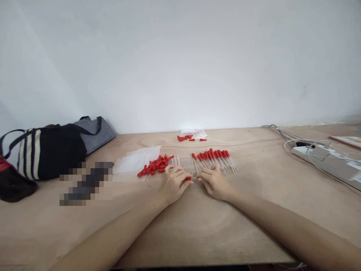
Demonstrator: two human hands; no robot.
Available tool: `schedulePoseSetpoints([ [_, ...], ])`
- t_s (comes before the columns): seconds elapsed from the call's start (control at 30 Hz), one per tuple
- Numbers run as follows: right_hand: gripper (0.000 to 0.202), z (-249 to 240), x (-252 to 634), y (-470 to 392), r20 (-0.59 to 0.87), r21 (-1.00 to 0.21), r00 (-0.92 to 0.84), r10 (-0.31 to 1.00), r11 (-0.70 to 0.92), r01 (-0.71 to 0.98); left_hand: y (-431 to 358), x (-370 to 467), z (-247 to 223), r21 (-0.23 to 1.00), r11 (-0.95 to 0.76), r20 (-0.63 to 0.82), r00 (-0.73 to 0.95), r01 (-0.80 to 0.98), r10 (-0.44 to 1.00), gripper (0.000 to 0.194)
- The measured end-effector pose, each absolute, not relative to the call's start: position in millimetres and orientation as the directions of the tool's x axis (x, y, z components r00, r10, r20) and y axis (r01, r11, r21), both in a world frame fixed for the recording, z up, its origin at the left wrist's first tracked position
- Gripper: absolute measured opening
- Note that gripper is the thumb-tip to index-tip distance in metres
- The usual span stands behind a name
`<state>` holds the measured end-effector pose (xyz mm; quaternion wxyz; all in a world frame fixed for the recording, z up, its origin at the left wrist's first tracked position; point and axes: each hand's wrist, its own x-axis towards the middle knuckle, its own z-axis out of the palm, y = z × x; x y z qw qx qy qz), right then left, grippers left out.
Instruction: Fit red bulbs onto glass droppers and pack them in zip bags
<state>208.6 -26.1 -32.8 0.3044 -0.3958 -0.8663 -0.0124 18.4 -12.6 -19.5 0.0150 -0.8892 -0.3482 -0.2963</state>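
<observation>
My left hand [175,184] is closed round a red rubber bulb [187,179], part of which shows between the fingers. Facing it, my right hand [211,183] pinches a thin clear pipette tube [194,178]. The tube's left end meets the bulb; how deep it sits in there is hidden by the fingers. Just beyond the hands lies a row of bare clear tubes [184,162]. To their right, several droppers [217,155] with red bulbs lie side by side. Loose red bulbs [153,165] are heaped on the left, partly over clear zip bags [129,162].
At the back of the wooden table [180,233] lie more red bulbs [184,138] by a clear bag. A black bag [60,150], a striped bag [97,137], a dark bottle [17,184] and a pixelated dark object [87,182] are left. Power strips [324,160] with cables lie right.
</observation>
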Motion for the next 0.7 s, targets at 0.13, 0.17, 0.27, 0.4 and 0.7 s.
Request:
schedulePoseSetpoints([
  [0.13,0.018,-31.5,209.7,-27.4,0.526,-0.225,-0.515,0.677,0.695,0.683,-13.6,15.7,-20.1,0.154,-0.745,0.568,0.559,0.649,0.604,0.014],
  [0.17,0.019,-31.6,209.3,-28.1,0.53,-0.226,-0.514,0.675,0.696,0.681,-14.2,16.0,-20.2,0.147,-0.748,0.58,0.556,0.647,0.595,0.015],
  [0.27,0.023,-32.3,207.3,-29.6,0.562,-0.22,-0.489,0.667,0.691,0.689,-16.4,18.6,-20.7,0.129,-0.764,0.611,0.557,0.632,0.563,0.016],
  [0.4,0.026,-32.1,205.7,-30.4,0.582,-0.216,-0.474,0.66,0.688,0.693,-18.3,21.8,-20.1,0.108,-0.779,0.637,0.558,0.618,0.531,0.015],
  [0.7,0.025,-31.4,206.2,-27.1,0.504,-0.33,-0.47,0.725,0.664,0.671,-20.2,22.1,-17.6,0.123,-0.78,0.652,0.543,0.613,0.529,0.014],
])
